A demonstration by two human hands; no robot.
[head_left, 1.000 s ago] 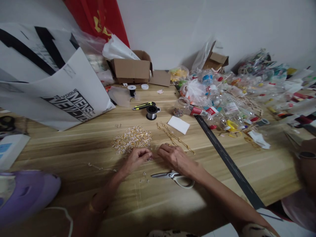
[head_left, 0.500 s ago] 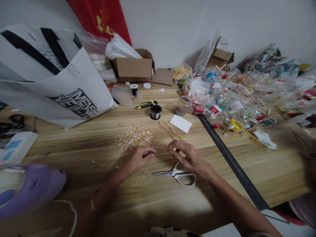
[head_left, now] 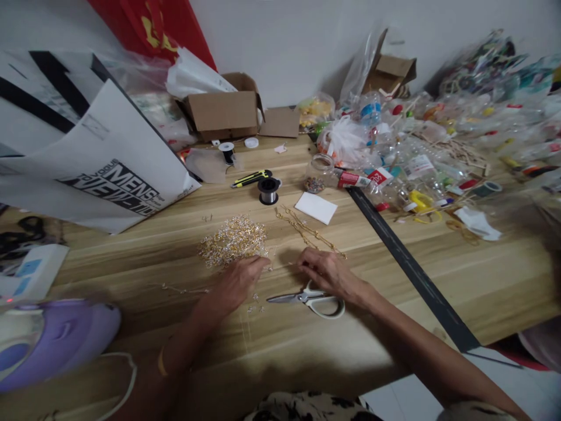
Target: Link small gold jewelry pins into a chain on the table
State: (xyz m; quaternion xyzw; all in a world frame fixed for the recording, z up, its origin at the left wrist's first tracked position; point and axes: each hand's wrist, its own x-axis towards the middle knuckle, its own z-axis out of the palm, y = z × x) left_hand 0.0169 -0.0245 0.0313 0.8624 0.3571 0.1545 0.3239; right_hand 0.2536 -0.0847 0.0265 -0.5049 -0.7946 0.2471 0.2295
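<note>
My left hand (head_left: 243, 279) is closed in a pinch at the right edge of a pile of gold and clear beads (head_left: 234, 241), with a small clear bead (head_left: 269, 269) at its fingertips. A thin beaded strand (head_left: 184, 290) runs along the table to the left wrist; its other end is hidden. Across a narrow gap, my right hand (head_left: 326, 270) pinches what looks like a short thin wire (head_left: 292, 264). Just under that hand lie white-handled scissors (head_left: 324, 304), blades pointing left. A few loose clear beads (head_left: 255, 304) rest between the scissors and my left forearm.
Gold chains (head_left: 307, 229), a white card (head_left: 316, 207), a wire spool (head_left: 268, 192) and a yellow-black cutter (head_left: 251, 178) lie beyond my hands. Plastic bottles (head_left: 416, 166) crowd the right. A white paper bag (head_left: 127, 169) and purple appliance (head_left: 83, 336) stand left.
The view has shifted a little. My left fingers have drawn together and lie nearer the bead pile's edge; my right fingers have flattened, and a thin wire shows at their tips.
</note>
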